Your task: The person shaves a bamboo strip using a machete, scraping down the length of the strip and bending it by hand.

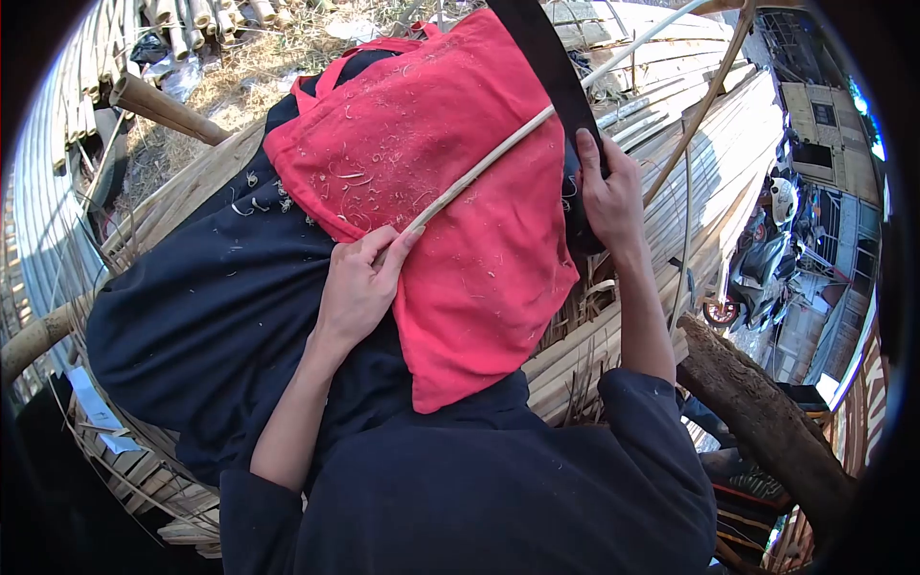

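Note:
My left hand (pixel 364 278) pinches the near end of a thin, pale bamboo strip (pixel 484 165) above my lap. The strip slants up to the right and meets the dark blade of a large knife (pixel 549 62). My right hand (pixel 613 203) is closed around the knife near the base of its blade, thumb pressed on the flat. Part of the knife's lower end is hidden by the hand. A red cloth (pixel 479 264) covers my lap under both hands, and curled shavings (pixel 388 158) are scattered over it.
Split bamboo (pixel 613 345) is stacked beside and beyond me on the right. A thick log (pixel 757 402) lies at lower right, and a bamboo pole (pixel 168 110) sticks out at upper left. Parked motorcycles (pixel 762 278) stand at far right. Corrugated sheeting (pixel 48 220) is at left.

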`<state>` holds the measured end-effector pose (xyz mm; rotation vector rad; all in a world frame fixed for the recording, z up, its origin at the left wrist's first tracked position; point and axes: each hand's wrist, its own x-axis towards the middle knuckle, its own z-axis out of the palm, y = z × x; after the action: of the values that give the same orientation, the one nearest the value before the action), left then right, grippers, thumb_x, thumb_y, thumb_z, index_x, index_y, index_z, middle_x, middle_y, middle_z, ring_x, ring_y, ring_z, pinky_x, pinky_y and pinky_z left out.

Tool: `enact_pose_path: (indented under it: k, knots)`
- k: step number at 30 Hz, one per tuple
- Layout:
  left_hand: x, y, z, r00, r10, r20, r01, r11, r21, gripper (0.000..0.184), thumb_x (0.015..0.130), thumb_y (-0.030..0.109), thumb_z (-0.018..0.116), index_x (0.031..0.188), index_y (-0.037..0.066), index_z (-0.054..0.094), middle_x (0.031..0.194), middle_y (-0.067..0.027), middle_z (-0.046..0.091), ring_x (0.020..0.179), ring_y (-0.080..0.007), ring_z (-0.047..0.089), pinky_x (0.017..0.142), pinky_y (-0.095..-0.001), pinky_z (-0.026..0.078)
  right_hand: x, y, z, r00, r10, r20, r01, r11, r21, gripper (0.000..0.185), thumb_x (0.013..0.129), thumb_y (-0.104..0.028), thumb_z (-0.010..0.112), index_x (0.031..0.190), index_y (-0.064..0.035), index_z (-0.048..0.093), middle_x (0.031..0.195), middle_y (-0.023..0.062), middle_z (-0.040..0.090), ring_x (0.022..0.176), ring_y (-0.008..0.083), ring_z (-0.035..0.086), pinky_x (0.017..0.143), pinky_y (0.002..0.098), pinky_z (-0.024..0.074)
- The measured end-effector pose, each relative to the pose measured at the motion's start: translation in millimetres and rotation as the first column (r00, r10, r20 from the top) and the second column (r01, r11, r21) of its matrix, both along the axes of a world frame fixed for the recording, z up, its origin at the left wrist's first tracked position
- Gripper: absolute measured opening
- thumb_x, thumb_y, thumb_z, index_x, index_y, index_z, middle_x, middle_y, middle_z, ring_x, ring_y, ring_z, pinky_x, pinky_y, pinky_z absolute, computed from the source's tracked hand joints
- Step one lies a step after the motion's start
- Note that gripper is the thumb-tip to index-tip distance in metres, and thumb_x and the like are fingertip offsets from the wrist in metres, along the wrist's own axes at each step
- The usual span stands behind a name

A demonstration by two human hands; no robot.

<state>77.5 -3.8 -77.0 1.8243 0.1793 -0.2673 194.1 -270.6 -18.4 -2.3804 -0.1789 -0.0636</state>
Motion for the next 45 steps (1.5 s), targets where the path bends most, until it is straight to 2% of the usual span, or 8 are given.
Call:
enact_pose_path:
  k: [6, 11, 18, 25, 27, 35, 39, 45]
  knots:
    - [2, -3, -14, 1.000, -0.007, -0.009, 0.006, 1.000, -0.026, 0.038, 0.103, 0.026, 0.059, 0.079, -0.003, 0.058, 0.057, 0.0020, 0.035, 0.058, -0.0041, 0.030, 0.049, -0.0298, 0.026, -23, 18, 3, 0.954, 0.269, -0.134, -0.294, 0.930, -0.223, 0.034, 0.101, -0.030, 0.059, 0.088, 0.0012, 0.060, 0.066, 0.0266, 0.056, 0.068, 0.0473, 0.058, 0.056, 0.0485, 0.0402]
    - [2, -1, -19, 1.000, -0.018, 0.009, 0.019, 0.992, -0.123, 0.037, 0.103, 0.024, 0.058, 0.080, -0.005, 0.060, 0.056, -0.0029, 0.036, 0.057, -0.0059, 0.030, 0.049, -0.0320, 0.027, 5, 3, 13, 0.997, -0.022, -0.068, 0.014, 0.994, -0.111, 0.040, 0.103, -0.036, 0.055, 0.092, 0.0022, 0.061, 0.062, 0.0217, 0.054, 0.053, 0.0398, 0.046, 0.054, 0.0423, 0.0402]
    - [7, -5, 1, 1.000, -0.026, 0.015, 0.027, 0.999, -0.045, 0.035, 0.104, 0.025, 0.057, 0.083, -0.004, 0.063, 0.060, 0.0026, 0.039, 0.059, -0.0037, 0.032, 0.050, -0.0284, 0.027, -36, 25, 15, 0.928, 0.344, -0.141, -0.372, 0.869, -0.326, 0.035, 0.101, -0.033, 0.059, 0.091, 0.0003, 0.061, 0.055, 0.0200, 0.051, 0.048, 0.0391, 0.049, 0.050, 0.0422, 0.0376]
    - [42, -4, 41, 0.983, 0.138, 0.123, -0.136, 0.990, -0.021, 0.027, 0.098, 0.020, 0.064, 0.085, -0.004, 0.066, 0.056, -0.0124, 0.047, 0.049, -0.0132, 0.037, 0.050, -0.0353, 0.032, 8, 15, 31, 0.994, -0.025, -0.102, 0.014, 0.994, -0.109, 0.041, 0.104, -0.035, 0.055, 0.094, 0.0042, 0.062, 0.062, 0.0169, 0.051, 0.054, 0.0268, 0.042, 0.054, 0.0374, 0.0380]
    - [46, 0, 34, 0.991, 0.036, 0.125, -0.041, 0.998, 0.040, 0.027, 0.099, 0.021, 0.064, 0.086, -0.003, 0.067, 0.057, -0.0036, 0.043, 0.054, -0.0074, 0.036, 0.050, -0.0317, 0.029, 19, 10, 29, 0.996, -0.046, -0.072, 0.037, 0.993, -0.115, 0.042, 0.104, -0.036, 0.054, 0.095, 0.0044, 0.062, 0.062, 0.0184, 0.051, 0.054, 0.0288, 0.043, 0.055, 0.0378, 0.0386]
    - [56, 7, 19, 0.986, -0.153, -0.074, 0.149, 0.987, -0.057, 0.037, 0.102, 0.028, 0.059, 0.081, -0.002, 0.063, 0.057, 0.0018, 0.036, 0.057, -0.0049, 0.032, 0.051, -0.0297, 0.027, -10, 16, 17, 0.966, 0.169, -0.193, -0.213, 0.949, -0.231, 0.040, 0.104, -0.035, 0.053, 0.095, 0.0031, 0.062, 0.060, 0.0200, 0.053, 0.051, 0.0319, 0.047, 0.055, 0.0415, 0.0407]
    - [60, 11, 15, 0.972, -0.184, -0.147, 0.165, 0.977, -0.132, 0.039, 0.102, 0.029, 0.058, 0.081, -0.004, 0.062, 0.056, -0.0024, 0.038, 0.055, -0.0071, 0.035, 0.051, -0.0313, 0.030, 16, 2, 15, 0.973, -0.139, -0.183, 0.111, 0.982, -0.155, 0.041, 0.105, -0.036, 0.052, 0.097, 0.0025, 0.063, 0.057, 0.0157, 0.054, 0.050, 0.0195, 0.046, 0.053, 0.0402, 0.0398]
    - [53, 2, 20, 0.996, -0.093, -0.003, 0.093, 0.994, -0.055, 0.039, 0.102, 0.027, 0.058, 0.080, -0.005, 0.061, 0.054, -0.0062, 0.038, 0.052, -0.0084, 0.034, 0.050, -0.0333, 0.029, -19, 37, 22, 0.939, 0.209, -0.273, -0.284, 0.920, -0.270, 0.035, 0.103, -0.032, 0.056, 0.095, 0.0012, 0.062, 0.061, 0.0233, 0.052, 0.057, 0.0433, 0.054, 0.053, 0.0428, 0.0384]
